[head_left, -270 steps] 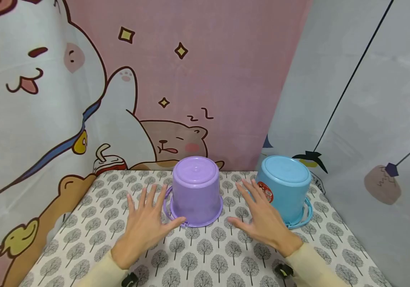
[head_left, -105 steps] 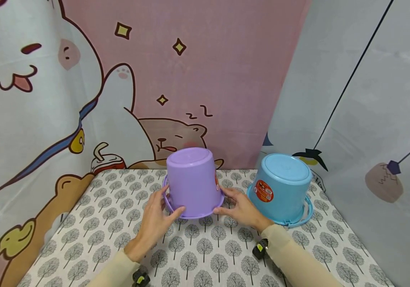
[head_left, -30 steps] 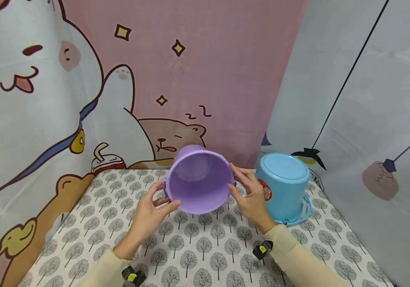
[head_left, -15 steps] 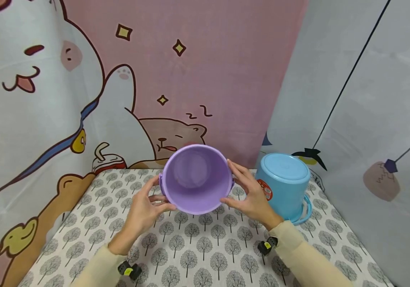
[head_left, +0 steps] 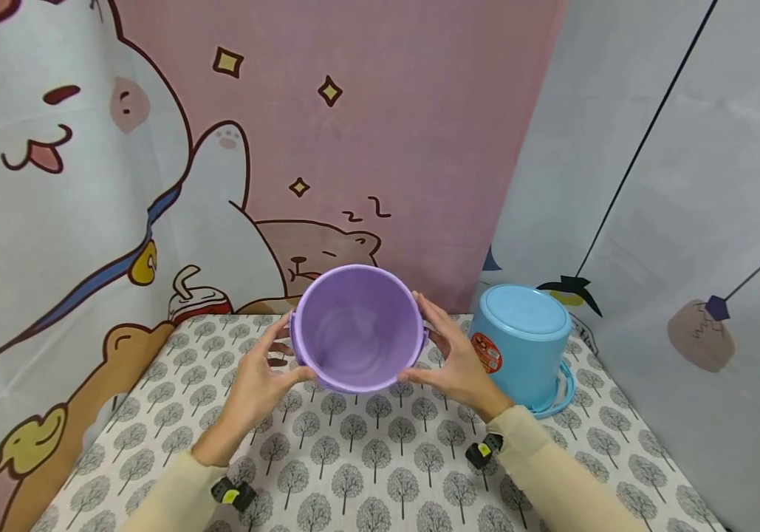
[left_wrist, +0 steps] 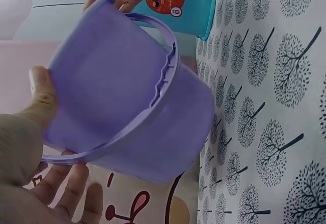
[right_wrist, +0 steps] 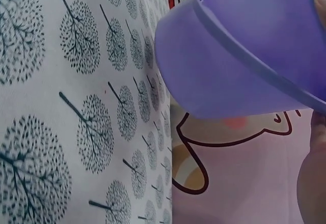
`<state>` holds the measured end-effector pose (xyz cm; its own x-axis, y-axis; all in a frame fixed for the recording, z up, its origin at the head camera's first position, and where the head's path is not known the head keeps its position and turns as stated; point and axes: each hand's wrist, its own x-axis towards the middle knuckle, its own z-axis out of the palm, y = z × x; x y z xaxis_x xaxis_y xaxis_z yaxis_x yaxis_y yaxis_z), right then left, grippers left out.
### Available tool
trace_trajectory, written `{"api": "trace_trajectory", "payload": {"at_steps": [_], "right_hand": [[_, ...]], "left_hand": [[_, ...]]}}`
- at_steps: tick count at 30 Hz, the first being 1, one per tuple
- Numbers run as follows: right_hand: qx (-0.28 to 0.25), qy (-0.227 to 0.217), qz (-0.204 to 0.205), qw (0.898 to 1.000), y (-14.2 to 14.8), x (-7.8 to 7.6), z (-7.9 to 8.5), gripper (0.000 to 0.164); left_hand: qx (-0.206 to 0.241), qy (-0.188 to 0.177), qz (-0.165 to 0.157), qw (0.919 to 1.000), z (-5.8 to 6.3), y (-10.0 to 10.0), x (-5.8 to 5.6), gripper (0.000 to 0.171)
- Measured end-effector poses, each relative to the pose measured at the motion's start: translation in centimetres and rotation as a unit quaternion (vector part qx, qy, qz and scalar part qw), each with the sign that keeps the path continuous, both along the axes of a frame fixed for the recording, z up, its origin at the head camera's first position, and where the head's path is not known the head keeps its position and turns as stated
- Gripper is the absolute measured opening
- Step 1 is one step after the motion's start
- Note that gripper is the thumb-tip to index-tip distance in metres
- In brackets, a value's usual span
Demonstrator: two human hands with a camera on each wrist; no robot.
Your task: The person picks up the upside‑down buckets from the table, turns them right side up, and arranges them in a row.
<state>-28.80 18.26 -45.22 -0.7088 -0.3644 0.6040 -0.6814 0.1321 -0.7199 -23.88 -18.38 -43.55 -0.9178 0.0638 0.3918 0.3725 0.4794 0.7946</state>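
Note:
Both hands hold a purple plastic bucket (head_left: 356, 295) by its rim. Its mouth tilts up toward me, and the inside shows nothing in it. On the left side my left hand (head_left: 253, 384) grips the rim, thumb at the near edge and fingers spread behind. My right hand (head_left: 456, 369) grips the opposite side likewise, its thumb at the lower rim. The bucket's handle (left_wrist: 130, 131) hangs across the outer wall in the left wrist view. In the right wrist view the base end of the bucket (right_wrist: 204, 71) is close over the tablecloth.
A light blue bucket (head_left: 522, 362) stands upside down to the right of my right hand, its handle (head_left: 562, 399) at the right and a red sticker (head_left: 486, 352) facing front. A tree-patterned cloth (head_left: 353, 473) covers the table. Printed cartoon curtains (head_left: 419, 148) rise behind.
The purple bucket stood upside down with my hands apart from it. My hands took its rim, lifted it and turned its mouth toward me, then further upward. The blue bucket stayed put.

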Motion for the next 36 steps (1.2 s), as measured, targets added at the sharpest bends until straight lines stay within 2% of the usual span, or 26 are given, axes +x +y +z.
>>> {"api": "trace_trajectory", "payload": {"at_steps": [4,8,11,15,20,29,36], "right_hand": [[-0.026,-0.017,0.004,1.0,-0.6,-0.2,-0.1,0.132],[-0.054,-0.037,0.007,0.998,-1.2,-0.4,0.0,0.122],[-0.07,-0.053,0.008,0.996,-1.7,-0.6,0.0,0.115],[-0.081,-0.064,0.008,0.995,-2.3,-0.9,0.0,0.11],[-0.095,-0.079,0.01,0.992,-3.2,-1.4,-0.1,0.108],[-0.117,-0.097,0.011,0.988,-4.8,-2.1,-0.1,0.101],[-0.124,-0.122,0.008,0.985,-6.5,-2.8,0.0,0.111]], "left_hand": [[0.015,-0.003,-0.005,0.9999,0.4,-0.3,-0.2,0.112],[0.037,-0.026,-0.012,0.9989,0.6,-0.7,-0.5,0.109],[0.035,-0.041,-0.009,0.9985,0.7,-1.1,-0.6,0.108],[0.031,-0.043,-0.005,0.9986,0.8,-1.6,-0.7,0.107],[0.034,-0.029,-0.005,0.999,0.8,-2.2,-0.6,0.105],[0.037,-0.033,-0.012,0.9987,1.0,-3.4,-1.0,0.104],[0.027,-0.042,-0.008,0.9987,0.7,-4.7,-1.4,0.1]]}}
